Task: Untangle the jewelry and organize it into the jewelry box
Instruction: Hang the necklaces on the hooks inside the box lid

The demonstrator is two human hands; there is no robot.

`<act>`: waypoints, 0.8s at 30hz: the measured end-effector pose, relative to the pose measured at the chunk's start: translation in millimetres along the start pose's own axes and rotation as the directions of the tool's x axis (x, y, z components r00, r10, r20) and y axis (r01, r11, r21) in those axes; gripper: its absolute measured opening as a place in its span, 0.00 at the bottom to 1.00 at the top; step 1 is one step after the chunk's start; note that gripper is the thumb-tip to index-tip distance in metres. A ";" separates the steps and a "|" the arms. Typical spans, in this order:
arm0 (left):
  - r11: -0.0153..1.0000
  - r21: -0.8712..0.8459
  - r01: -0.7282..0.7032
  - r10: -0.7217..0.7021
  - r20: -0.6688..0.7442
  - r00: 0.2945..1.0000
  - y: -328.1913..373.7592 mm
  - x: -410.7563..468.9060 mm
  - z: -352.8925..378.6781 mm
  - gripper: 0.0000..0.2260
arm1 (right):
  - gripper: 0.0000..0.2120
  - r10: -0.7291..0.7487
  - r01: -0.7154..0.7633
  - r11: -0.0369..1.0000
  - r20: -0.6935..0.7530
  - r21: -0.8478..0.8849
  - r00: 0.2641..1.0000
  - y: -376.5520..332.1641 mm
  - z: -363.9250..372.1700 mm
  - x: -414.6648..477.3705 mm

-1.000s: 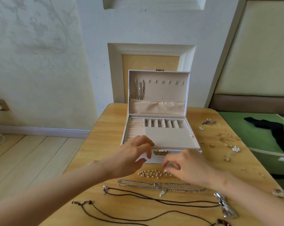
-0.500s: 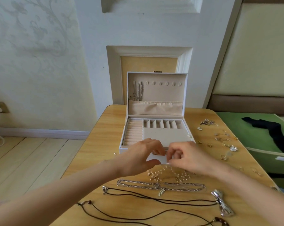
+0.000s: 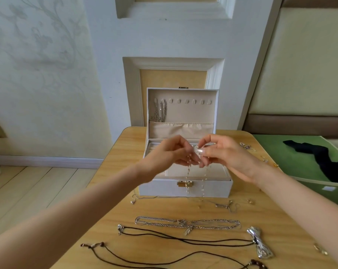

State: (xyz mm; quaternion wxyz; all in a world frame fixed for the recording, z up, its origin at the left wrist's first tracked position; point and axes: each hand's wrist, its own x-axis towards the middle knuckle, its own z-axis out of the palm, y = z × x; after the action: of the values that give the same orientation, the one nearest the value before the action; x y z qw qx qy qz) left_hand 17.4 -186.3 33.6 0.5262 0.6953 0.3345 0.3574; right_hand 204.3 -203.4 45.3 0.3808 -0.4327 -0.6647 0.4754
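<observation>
An open white jewelry box (image 3: 185, 188) stands at the middle of the wooden table (image 3: 110, 200), its lid upright with silver pieces hanging on the left hooks. Above the box, my left hand (image 3: 170, 154) and my right hand (image 3: 220, 154) both pinch a pearl bead necklace (image 3: 196, 150). Its two strands dangle down in front of the box's gold clasp. A silver chain (image 3: 187, 224) and dark cord necklaces (image 3: 183, 240) lie on the table in front of the box.
Small earrings and charms (image 3: 246, 146) are scattered on the table to the right of the box. A silver bow piece (image 3: 259, 242) lies at the near right. A green surface (image 3: 300, 160) with a black cloth adjoins the table's right edge.
Both hands picked the pearl necklace up off the table and raised it above the box. The strands now hang free instead of lying in a heap.
</observation>
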 end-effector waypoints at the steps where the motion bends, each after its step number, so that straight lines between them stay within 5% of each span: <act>1: 0.997 -0.076 0.007 -0.009 -0.021 1.000 2.8 0.2 -1.6 0.04 | 0.07 0.005 -0.005 0.999 0.011 0.031 1.000 -1.5 -0.7 1.3; 6: 0.909 -0.417 -0.027 -0.096 -0.271 0.958 3.4 11.8 -18.7 0.08 | 0.20 0.018 -0.020 0.993 0.022 0.116 1.000 -6.5 -6.2 6.1; 14: 0.737 -0.674 -0.056 -0.344 -0.444 0.827 -9.9 36.9 -45.2 0.14 | 0.15 -0.003 0.004 0.959 -0.007 0.284 1.000 -4.5 -20.3 12.3; 17: 0.905 -0.394 0.162 -0.362 -0.509 0.781 -16.5 40.2 -41.8 0.09 | 0.12 -0.037 0.053 0.981 -0.092 0.188 0.995 -3.9 -24.7 21.1; 20: 0.948 0.189 0.256 -0.087 -0.620 0.780 -20.6 41.6 -35.4 0.07 | 0.11 -0.041 0.041 0.999 -0.112 -0.002 0.993 -3.5 -27.1 37.4; 22: 0.918 0.366 0.152 0.047 -0.481 0.875 -17.1 43.4 -29.1 0.12 | 0.10 -0.014 0.003 0.989 -0.071 -0.150 0.997 -2.8 -22.7 50.8; 24: 0.963 0.257 0.079 -0.021 -0.220 0.975 -10.1 47.6 -22.0 0.16 | 0.09 0.016 -0.021 0.959 -0.021 -0.282 1.000 -0.7 -14.9 64.2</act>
State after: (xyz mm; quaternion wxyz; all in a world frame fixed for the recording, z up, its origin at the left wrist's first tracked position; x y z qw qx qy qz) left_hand 22.6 -133.2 34.9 0.3985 0.7076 0.4517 0.3693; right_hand 196.3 -138.8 56.0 0.3170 -0.4931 -0.7181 0.3751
